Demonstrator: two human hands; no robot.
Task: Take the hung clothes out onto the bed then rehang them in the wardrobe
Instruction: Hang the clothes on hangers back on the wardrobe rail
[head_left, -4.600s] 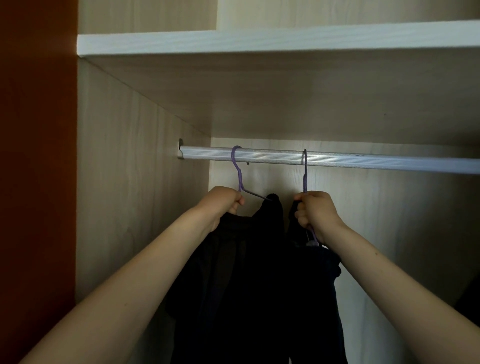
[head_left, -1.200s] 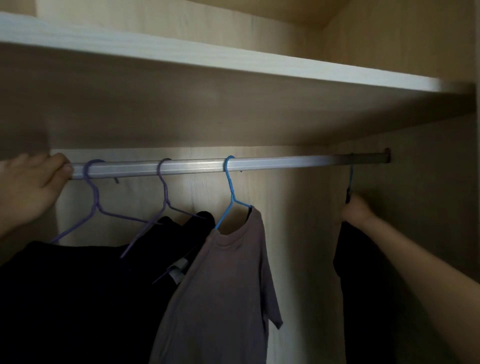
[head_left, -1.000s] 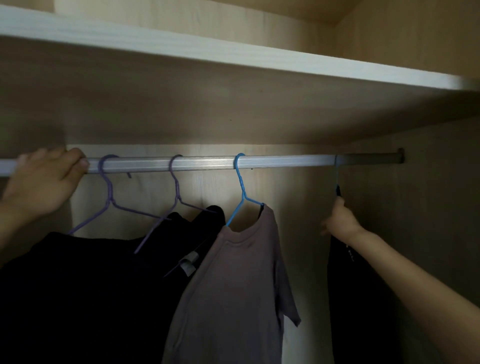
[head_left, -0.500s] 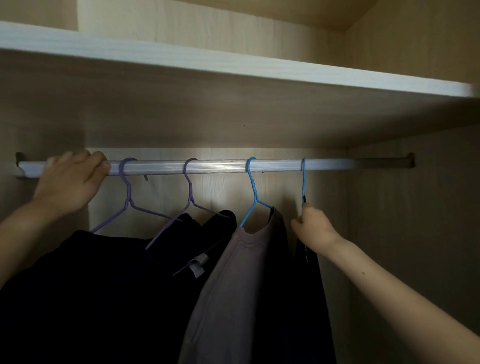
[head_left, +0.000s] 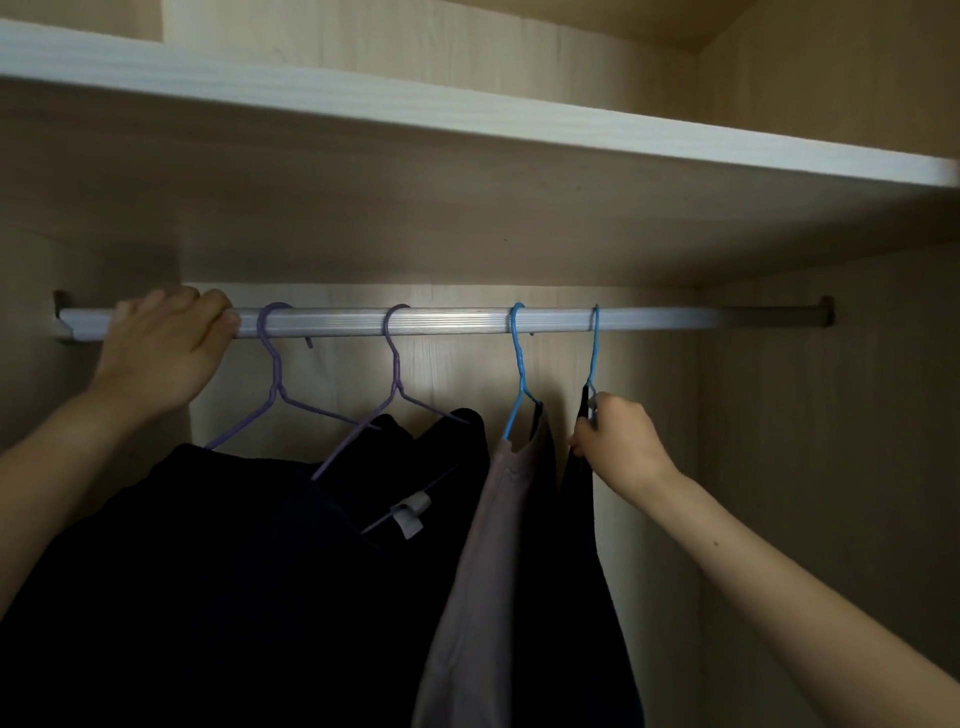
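A silver wardrobe rail (head_left: 457, 319) runs across the view under a shelf. My left hand (head_left: 161, 353) grips the rail near its left end. Two purple hangers (head_left: 275, 374) (head_left: 397, 379) carry dark clothes (head_left: 234, 571). A blue hanger (head_left: 519, 374) holds a mauve T-shirt (head_left: 483, 571), turned edge-on. My right hand (head_left: 618, 441) grips the neck of a second blue hanger (head_left: 594, 353) with a dark garment (head_left: 587, 571), close beside the T-shirt.
A white-edged shelf (head_left: 467, 119) sits just above the rail. The wardrobe's right wall (head_left: 831, 467) and back panel (head_left: 660, 415) enclose the space. The right part of the rail (head_left: 727, 317) carries no hangers.
My right hand has slid the dark garment on its blue hanger leftward along the rail, from the far right end to beside the mauve T-shirt. My left hand stays on the rail.
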